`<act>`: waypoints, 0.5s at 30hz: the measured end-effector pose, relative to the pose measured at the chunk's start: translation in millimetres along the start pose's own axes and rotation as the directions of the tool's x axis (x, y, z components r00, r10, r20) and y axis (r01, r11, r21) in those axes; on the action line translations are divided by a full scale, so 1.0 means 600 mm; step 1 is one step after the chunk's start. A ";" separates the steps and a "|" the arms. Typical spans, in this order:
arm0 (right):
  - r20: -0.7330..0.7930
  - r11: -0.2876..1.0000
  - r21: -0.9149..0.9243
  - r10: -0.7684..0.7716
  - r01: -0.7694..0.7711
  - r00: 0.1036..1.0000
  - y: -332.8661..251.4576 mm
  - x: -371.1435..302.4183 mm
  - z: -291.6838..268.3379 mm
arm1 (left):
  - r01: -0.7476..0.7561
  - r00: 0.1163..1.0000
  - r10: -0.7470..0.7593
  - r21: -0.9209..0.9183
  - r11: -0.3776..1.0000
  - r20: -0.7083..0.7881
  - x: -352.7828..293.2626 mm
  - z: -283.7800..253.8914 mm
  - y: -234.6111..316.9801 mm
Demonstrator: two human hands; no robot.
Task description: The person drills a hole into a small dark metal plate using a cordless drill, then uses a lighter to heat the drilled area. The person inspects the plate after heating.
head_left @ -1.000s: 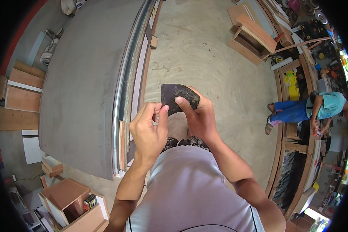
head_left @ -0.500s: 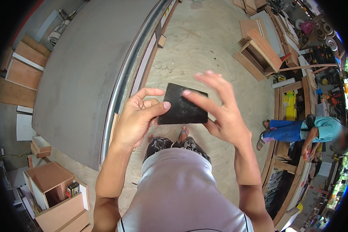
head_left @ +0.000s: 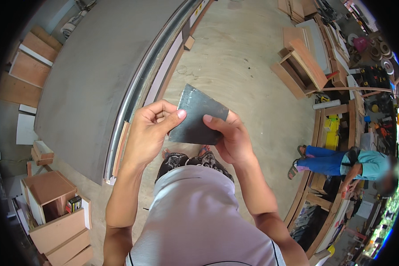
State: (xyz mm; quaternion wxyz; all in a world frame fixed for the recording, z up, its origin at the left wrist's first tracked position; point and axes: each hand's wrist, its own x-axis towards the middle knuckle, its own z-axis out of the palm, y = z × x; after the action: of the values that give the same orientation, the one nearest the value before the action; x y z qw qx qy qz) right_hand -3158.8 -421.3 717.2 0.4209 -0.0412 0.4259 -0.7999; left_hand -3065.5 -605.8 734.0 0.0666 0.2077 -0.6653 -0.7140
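Note:
A thin, dark, roughly square sheet (head_left: 196,120) is held up in front of my body, tilted, with a pale worn edge at its left. My left hand (head_left: 151,126) pinches that left edge, thumb on the upper face and fingers curled behind. On the other side my right hand (head_left: 236,135) grips the sheet, its thumb pressed on the face and its fingers hidden underneath. Whether the sheet is metal or sandpaper I cannot tell.
A large grey-topped table (head_left: 88,88) with a metal rail (head_left: 139,84) lies at my left. Wooden drawer boxes (head_left: 53,195) stand at lower left. An open wooden box (head_left: 299,66) sits at far right. A person (head_left: 341,164) stands by the workbench (head_left: 314,208) at right.
My right hand was raised with spread fingers over the sheet and now grips its right side. The sheet has turned and tilted, and its face catches more light.

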 end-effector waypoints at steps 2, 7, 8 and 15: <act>0.032 1.000 0.012 0.016 -0.016 0.999 -0.006 0.005 -0.009 | 0.047 0.998 -0.047 0.009 0.999 -0.045 -0.002 0.012 0.012; 0.119 1.000 0.011 0.006 -0.007 0.993 -0.006 0.016 -0.033 | 0.060 0.986 -0.040 0.123 0.991 -0.159 -0.008 0.039 0.007; 0.150 0.999 0.038 0.020 -0.026 0.989 -0.011 0.015 -0.036 | 0.026 0.991 -0.017 0.068 0.997 -0.132 -0.009 0.040 0.005; 0.172 0.996 0.054 0.063 -0.073 0.983 0.001 0.020 -0.066 | -0.062 0.959 0.048 -0.041 0.997 -0.280 -0.033 0.025 -0.013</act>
State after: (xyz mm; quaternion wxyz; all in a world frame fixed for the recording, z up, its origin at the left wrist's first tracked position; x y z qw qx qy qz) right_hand -3182.9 -404.7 688.3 0.4837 -0.0822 0.3655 -0.7910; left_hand -3051.6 -583.9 730.8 0.1845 0.2858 -0.6371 -0.6916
